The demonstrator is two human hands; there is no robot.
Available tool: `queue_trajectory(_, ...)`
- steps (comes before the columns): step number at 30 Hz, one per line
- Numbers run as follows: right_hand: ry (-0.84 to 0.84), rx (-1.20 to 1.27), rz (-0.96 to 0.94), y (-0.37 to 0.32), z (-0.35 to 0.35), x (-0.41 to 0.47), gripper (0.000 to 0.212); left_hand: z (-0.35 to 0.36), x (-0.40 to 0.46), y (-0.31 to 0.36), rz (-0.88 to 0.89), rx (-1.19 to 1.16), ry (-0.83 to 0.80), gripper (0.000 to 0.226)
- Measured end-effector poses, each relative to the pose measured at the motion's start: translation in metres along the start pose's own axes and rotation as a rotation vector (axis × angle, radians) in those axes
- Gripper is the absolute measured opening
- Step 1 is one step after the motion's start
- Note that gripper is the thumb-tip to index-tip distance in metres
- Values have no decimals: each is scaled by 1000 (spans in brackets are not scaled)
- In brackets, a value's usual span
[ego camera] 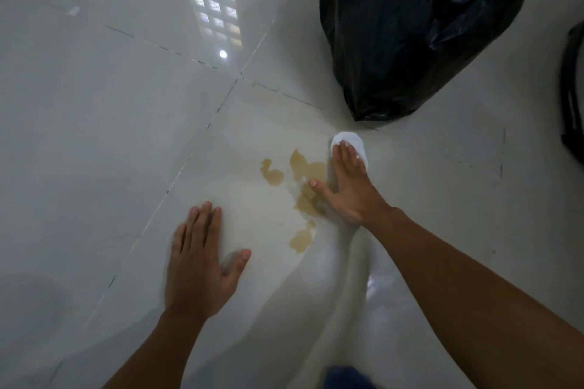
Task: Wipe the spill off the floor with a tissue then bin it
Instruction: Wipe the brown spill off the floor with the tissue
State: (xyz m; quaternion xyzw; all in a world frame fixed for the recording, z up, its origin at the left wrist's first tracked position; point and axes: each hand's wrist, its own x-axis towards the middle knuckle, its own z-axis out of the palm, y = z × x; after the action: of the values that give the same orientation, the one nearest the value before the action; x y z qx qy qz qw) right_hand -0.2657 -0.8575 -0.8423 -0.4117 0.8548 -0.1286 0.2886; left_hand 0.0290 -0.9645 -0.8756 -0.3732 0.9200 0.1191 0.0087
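A tan-brown spill lies in several patches on the glossy white floor tile. My right hand is flat on the floor at the spill's right edge, fingers pressing down on a white tissue that sticks out beyond the fingertips. My left hand rests flat on the floor to the left of the spill, fingers together, holding nothing. A bin lined with a black plastic bag stands just beyond the tissue, its mouth open at the top of the view.
White glossy floor tiles with dark grout lines fill the view, reflecting a window grid. A dark object sits at the right edge. A bit of blue cloth shows at the bottom.
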Motion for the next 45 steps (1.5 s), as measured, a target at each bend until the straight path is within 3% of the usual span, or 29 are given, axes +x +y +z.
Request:
queue_trajectory(11,-108,-85,-361,-57,35,-8,88,4,-1,-5,-6,-46,23,90)
queue_trajectory(17,-48,-16,-125,-42,26,-10,88,5,0,-4,-12,-35,35,92)
queue_trajectory(22,-101,-39,-99,-66,13,29,101,5,0,-4,-6,-54,51,94)
queue_trajectory(30,-194,-162,-507,-98,51,15,101,5,-2,-6,29,-221,144,68)
queue_trajectory(37,-210,-169,-614,-100,96,-50,70,11,-7,-16,-70,-523,236,58)
queue_trajectory(45,-260,-240,-641,-57,96,-118,67,9,-5,-8,-57,-260,168,68)
